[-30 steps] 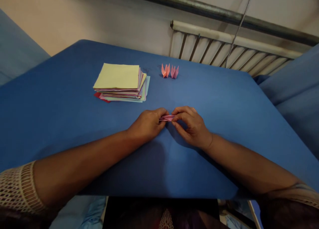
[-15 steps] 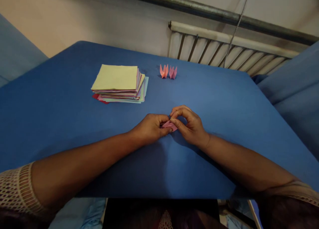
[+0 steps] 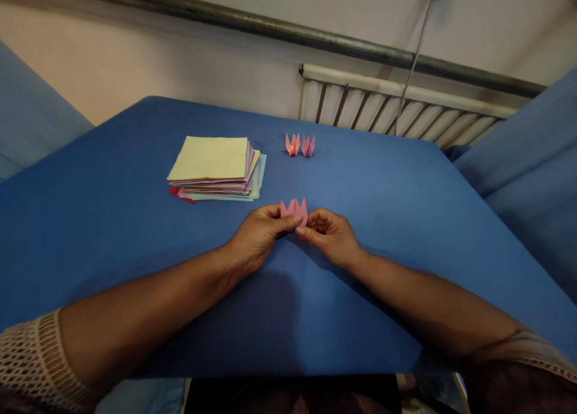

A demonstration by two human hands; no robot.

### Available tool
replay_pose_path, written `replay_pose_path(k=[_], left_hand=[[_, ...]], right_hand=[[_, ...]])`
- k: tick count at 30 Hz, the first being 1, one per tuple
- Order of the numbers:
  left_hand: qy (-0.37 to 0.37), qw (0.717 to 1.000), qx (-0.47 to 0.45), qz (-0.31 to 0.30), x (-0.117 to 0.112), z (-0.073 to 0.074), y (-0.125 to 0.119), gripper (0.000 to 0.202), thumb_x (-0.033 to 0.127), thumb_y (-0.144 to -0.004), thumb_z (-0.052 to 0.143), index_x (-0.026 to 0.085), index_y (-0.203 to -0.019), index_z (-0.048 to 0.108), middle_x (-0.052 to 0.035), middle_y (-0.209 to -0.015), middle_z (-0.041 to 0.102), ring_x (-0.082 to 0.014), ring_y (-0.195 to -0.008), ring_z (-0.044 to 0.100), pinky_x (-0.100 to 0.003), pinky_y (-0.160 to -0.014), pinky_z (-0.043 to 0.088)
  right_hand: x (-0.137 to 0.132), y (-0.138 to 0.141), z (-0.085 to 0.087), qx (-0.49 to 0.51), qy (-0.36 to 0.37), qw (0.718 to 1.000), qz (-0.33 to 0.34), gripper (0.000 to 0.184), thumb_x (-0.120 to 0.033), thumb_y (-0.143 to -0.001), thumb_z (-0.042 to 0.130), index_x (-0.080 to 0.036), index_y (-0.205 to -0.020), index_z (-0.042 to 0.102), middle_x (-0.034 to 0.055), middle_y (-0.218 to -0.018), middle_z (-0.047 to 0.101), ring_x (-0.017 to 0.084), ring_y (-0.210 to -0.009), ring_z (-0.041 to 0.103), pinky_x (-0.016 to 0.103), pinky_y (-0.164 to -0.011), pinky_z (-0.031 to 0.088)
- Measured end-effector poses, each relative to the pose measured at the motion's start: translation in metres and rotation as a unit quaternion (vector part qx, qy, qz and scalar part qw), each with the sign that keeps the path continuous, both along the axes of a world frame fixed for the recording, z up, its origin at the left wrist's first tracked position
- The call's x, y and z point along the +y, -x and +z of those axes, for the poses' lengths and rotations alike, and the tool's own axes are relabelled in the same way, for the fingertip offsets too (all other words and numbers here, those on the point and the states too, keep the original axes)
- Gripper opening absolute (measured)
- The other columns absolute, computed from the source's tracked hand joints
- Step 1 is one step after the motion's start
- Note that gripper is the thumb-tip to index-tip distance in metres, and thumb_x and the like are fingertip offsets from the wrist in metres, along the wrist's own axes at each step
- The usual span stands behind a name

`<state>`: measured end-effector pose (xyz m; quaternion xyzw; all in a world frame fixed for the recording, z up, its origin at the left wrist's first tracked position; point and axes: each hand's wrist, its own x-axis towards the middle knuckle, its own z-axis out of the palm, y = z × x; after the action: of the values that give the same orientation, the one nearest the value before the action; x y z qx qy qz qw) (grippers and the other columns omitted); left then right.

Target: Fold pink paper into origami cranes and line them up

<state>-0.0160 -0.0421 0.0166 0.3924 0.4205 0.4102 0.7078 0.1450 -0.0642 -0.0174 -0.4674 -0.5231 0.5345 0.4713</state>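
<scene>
A small pink folded paper piece [image 3: 294, 210] with pointed tips stands upright between my hands over the blue table [image 3: 406, 210]. My left hand [image 3: 256, 237] pinches its left side with thumb and fingers. From the right, my right hand [image 3: 329, 237] pinches its lower edge. Both hands rest near the table's middle.
A stack of coloured paper sheets [image 3: 214, 167], pale yellow on top, lies behind my left hand. Two finished folded pieces, one orange-pink [image 3: 292, 144] and one pink [image 3: 308, 146], stand further back. A white slatted rail [image 3: 406, 110] and a wall run behind the table.
The pink piece lay flat and low between my fingers before; it is now turned upright with its points up. The view has tilted slightly upward.
</scene>
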Motion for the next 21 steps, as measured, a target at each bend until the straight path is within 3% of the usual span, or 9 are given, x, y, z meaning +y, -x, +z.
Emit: replay_pose_path(k=[4,10,14,18,21], left_hand=[[-0.015,1.0,0.007,-0.017,-0.0017,0.0005,-0.0023,0.024,0.027,-0.064,0.087,0.014,-0.077,0.072,0.0013,-0.068,0.066,-0.0085,-0.062,0.057,-0.022,-0.061,0.043],[-0.055,0.993,0.092,-0.051,0.0016,0.0019,0.0017,0.03,0.036,-0.065,0.085,0.013,-0.076,0.07,-0.0009,-0.069,0.068,-0.01,-0.061,0.058,-0.024,-0.061,0.044],[-0.077,0.986,0.143,-0.032,0.0036,0.0026,0.0045,0.03,0.037,-0.063,0.084,0.013,-0.069,0.067,0.0001,-0.06,0.065,-0.0098,-0.054,0.054,-0.024,-0.057,0.042],[-0.086,0.987,0.132,-0.028,0.0028,0.002,0.0049,0.029,0.035,-0.064,0.084,0.014,-0.066,0.065,0.002,-0.057,0.06,-0.0089,-0.053,0.052,-0.024,-0.055,0.041],[-0.087,0.991,0.093,-0.041,0.0016,-0.0003,0.0038,0.028,0.033,-0.065,0.085,0.014,-0.075,0.068,0.0008,-0.066,0.064,-0.0095,-0.06,0.056,-0.023,-0.062,0.044]], right_hand=[[0.0019,-0.0029,0.0066,0.021,0.041,0.998,0.039,0.036,-0.051,-0.073,0.078,-0.019,-0.071,0.06,0.0016,-0.069,0.071,0.014,-0.059,0.068,0.024,-0.05,0.049],[0.0033,-0.0081,0.0066,0.053,0.022,0.998,0.014,0.042,-0.055,-0.068,0.081,-0.02,-0.068,0.058,-0.0004,-0.064,0.07,0.013,-0.054,0.066,0.026,-0.053,0.054],[0.0033,-0.0063,0.0035,0.07,0.029,0.997,0.018,0.042,-0.055,-0.068,0.081,-0.02,-0.071,0.059,-0.0003,-0.066,0.07,0.013,-0.055,0.067,0.025,-0.052,0.054],[0.0032,-0.0058,0.003,0.085,0.051,0.994,0.044,0.042,-0.057,-0.07,0.08,-0.019,-0.077,0.062,0.0012,-0.07,0.073,0.013,-0.057,0.069,0.025,-0.051,0.054],[0.0017,-0.0071,0.0053,0.078,0.046,0.995,0.051,0.044,-0.058,-0.069,0.08,-0.02,-0.071,0.058,-0.0015,-0.061,0.069,0.012,-0.05,0.064,0.024,-0.049,0.053]])
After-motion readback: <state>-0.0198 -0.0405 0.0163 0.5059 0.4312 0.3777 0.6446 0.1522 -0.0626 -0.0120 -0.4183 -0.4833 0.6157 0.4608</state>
